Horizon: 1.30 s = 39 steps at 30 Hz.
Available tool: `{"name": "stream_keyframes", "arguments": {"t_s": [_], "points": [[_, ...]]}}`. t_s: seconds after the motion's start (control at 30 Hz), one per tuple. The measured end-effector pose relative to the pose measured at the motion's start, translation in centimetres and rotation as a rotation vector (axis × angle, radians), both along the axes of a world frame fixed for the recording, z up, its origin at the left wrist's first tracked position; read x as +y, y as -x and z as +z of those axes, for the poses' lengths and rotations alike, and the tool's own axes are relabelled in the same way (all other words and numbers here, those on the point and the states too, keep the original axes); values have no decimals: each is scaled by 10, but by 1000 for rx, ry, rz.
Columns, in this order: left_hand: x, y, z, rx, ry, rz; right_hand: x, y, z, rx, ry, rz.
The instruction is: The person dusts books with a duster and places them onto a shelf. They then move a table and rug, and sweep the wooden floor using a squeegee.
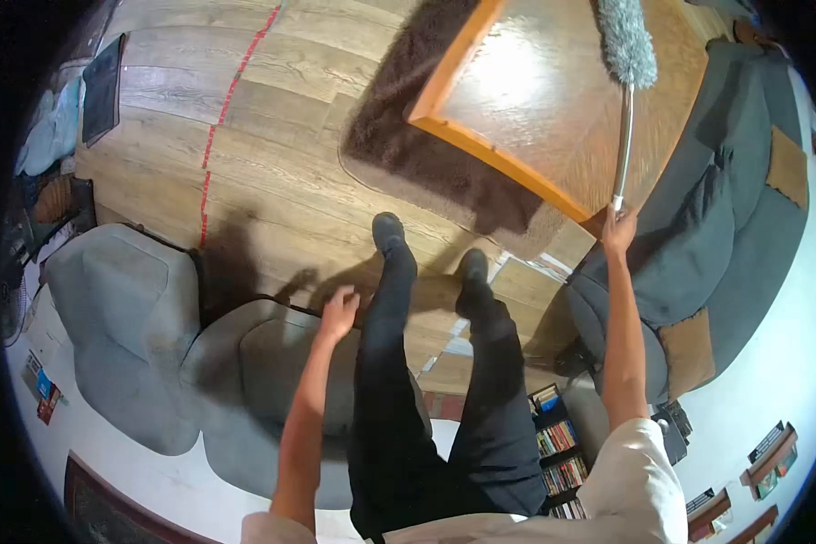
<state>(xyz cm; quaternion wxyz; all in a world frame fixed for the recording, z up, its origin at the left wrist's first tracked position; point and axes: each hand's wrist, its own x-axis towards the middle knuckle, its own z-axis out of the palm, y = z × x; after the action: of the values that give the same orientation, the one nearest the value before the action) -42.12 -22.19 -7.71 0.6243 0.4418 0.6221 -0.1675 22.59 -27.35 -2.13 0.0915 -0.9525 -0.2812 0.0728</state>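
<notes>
My right hand [618,230] is closed around the handle end of a long duster [626,136]. Its fluffy grey-blue head [627,45] lies on or just over the wooden table [553,100], toward the far right of the top; contact is hard to make out. The table has a glossy surface and a raised orange-brown edge. My left hand [339,315] hangs beside my left leg with its fingers loosely apart, holding nothing. A grey sofa seat [290,372] lies just behind that hand.
A dark brown rug [381,136] spreads under the table. Another grey sofa [743,208] with tan cushions [686,352] runs along the right. Red tape [210,150] marks the wooden floor at left. A bookshelf [560,444] stands behind my legs.
</notes>
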Motion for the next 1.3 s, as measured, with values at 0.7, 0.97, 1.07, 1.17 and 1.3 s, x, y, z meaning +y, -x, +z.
{"name": "stream_keyframes", "arguments": {"t_s": [0.7,0.97,1.07,1.17,1.3], "points": [[204,110,252,146,237,368,245,221,82,392,545,347],[401,96,274,-66,-51,490,253,233,92,827,564,24],[394,152,248,22,-118,250,255,264,131,934,394,4],[471,121,294,106,41,13,264,274,157,1071,412,-50],[602,91,330,106,77,-123,347,237,206,1106,249,-292]]}}
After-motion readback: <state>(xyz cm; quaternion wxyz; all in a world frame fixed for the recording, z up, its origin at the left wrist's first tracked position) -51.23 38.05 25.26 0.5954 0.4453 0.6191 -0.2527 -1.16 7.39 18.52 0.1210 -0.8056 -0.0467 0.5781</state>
